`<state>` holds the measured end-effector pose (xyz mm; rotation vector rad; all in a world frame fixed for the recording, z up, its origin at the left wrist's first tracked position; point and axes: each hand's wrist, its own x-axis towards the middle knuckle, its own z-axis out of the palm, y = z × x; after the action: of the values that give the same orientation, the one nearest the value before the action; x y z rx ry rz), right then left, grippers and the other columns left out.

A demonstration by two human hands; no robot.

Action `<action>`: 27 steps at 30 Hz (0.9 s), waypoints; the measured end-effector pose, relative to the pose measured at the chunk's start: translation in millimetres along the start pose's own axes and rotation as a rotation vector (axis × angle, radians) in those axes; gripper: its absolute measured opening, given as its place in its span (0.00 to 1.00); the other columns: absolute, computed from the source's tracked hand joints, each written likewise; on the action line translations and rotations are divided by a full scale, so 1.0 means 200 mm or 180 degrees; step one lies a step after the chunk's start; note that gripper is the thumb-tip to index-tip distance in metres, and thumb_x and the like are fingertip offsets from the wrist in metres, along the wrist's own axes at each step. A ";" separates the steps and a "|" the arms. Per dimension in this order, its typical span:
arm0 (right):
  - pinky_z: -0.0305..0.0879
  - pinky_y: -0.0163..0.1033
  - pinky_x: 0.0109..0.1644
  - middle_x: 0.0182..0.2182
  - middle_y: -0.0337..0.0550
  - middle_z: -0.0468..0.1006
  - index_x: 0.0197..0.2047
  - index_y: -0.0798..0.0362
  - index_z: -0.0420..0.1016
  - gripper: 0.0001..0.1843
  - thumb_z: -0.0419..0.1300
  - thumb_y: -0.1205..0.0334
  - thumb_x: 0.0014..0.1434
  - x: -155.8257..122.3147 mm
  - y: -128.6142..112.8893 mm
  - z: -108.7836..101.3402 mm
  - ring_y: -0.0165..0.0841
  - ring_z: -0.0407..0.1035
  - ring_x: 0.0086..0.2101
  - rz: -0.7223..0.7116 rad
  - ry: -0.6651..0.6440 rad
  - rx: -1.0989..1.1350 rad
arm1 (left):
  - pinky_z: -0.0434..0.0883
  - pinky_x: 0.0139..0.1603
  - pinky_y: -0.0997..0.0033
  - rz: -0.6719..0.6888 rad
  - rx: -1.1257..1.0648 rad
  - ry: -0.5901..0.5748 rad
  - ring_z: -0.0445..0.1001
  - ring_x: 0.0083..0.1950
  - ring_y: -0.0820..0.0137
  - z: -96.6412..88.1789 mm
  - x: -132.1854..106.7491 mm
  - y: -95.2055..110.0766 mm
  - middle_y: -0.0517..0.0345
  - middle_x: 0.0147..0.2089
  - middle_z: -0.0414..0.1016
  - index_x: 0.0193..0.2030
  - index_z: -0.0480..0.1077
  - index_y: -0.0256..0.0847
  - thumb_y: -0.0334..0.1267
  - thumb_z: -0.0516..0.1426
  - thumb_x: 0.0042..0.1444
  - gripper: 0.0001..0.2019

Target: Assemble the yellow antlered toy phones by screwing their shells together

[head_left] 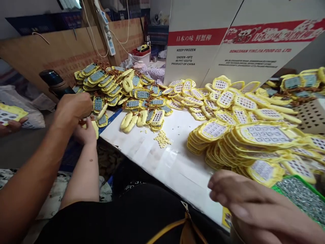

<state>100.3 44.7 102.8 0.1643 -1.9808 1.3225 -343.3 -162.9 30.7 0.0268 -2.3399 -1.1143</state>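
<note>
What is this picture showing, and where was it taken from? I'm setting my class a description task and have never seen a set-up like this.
There is no machine here, only bare hands. This single picture comes from a camera on the worker's head, looking forward and down. The worker's right hand is large in the foreground; whether it holds anything is unclear. Their left hand is beside a yellow piece, partly hidden beneath another person's fist. I cannot tell who grips what there. On the white tabletop lie a heap of tiny pale rings and many yellow casings, some stacked. A green tray at the right holds small silvery bits.
</note>
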 end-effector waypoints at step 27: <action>0.68 0.31 0.32 0.28 0.42 0.78 0.42 0.52 0.77 0.09 0.58 0.72 0.61 0.00 0.27 0.30 0.28 0.72 0.29 0.0682 -0.0284 -0.0208 | 0.74 0.41 0.68 -0.0850 -0.1959 -0.1726 0.77 0.46 0.66 0.33 -0.28 0.34 0.46 0.51 0.76 0.53 0.66 0.38 0.43 0.46 0.63 0.18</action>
<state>45.5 19.2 50.5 -0.0214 -2.1624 1.4026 -314.1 -57.1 20.3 -0.2190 -2.3610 -2.1582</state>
